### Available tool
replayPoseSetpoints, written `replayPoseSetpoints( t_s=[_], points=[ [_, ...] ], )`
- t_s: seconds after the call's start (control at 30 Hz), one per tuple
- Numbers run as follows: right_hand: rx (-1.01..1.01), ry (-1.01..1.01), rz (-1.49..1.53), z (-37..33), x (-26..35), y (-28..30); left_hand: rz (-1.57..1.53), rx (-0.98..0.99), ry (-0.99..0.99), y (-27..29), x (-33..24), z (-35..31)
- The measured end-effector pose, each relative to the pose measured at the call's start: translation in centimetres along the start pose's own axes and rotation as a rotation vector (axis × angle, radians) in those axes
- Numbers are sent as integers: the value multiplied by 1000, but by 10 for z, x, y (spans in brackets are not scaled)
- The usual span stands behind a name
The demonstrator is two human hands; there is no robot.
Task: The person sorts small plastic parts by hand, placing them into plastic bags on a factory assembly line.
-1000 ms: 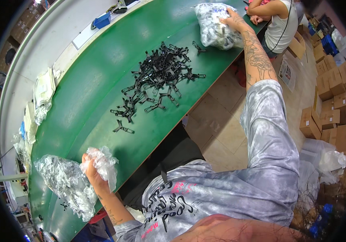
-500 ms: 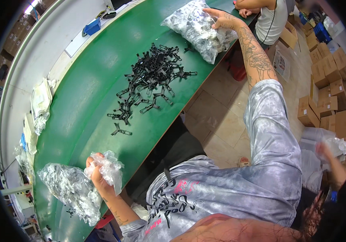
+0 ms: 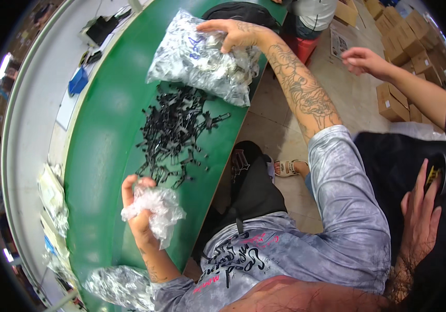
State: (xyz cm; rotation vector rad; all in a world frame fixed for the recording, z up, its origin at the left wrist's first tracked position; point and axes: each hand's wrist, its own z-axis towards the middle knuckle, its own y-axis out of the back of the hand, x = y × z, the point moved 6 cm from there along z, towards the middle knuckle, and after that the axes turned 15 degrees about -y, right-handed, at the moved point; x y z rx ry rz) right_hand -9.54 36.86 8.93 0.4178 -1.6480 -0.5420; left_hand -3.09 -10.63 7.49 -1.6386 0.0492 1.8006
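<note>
My left hand [image 3: 142,208] is closed around a crumpled clear plastic bag [image 3: 163,210], over the near end of a pile of black forked plastic parts [image 3: 173,127]. At the far side of the pile, my right hand [image 3: 236,35] lies on top of a large, full clear plastic bag [image 3: 202,62]. Its fingers are stretched out over the film, the thumb pointing down. What fills this bag looks silvery grey through the plastic, and blue marking shows on it. The bag covers the pile's far edge.
The green table [image 3: 103,171] curves along a white wall. Another filled clear bag [image 3: 121,286] lies near me, and a black bag [image 3: 241,14] sits beyond. A co-worker in black stands close on my right, one hand [image 3: 365,61] reaching forward. Cardboard boxes [image 3: 391,101] stand behind.
The large bag under my right hand has come closer to the pile. My left hand has moved forward with the crumpled bag. A co-worker has come in at the right.
</note>
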Motion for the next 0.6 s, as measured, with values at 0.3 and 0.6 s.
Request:
replayPoseSetpoints(
  t_s=[0.3, 0.6],
  points=[
    [9, 49, 58, 8, 2, 8, -266, 350, 409, -78, 90, 46],
    [-88, -158, -13, 9, 43, 4, -346, 123, 627, -86, 45, 31]
  ],
)
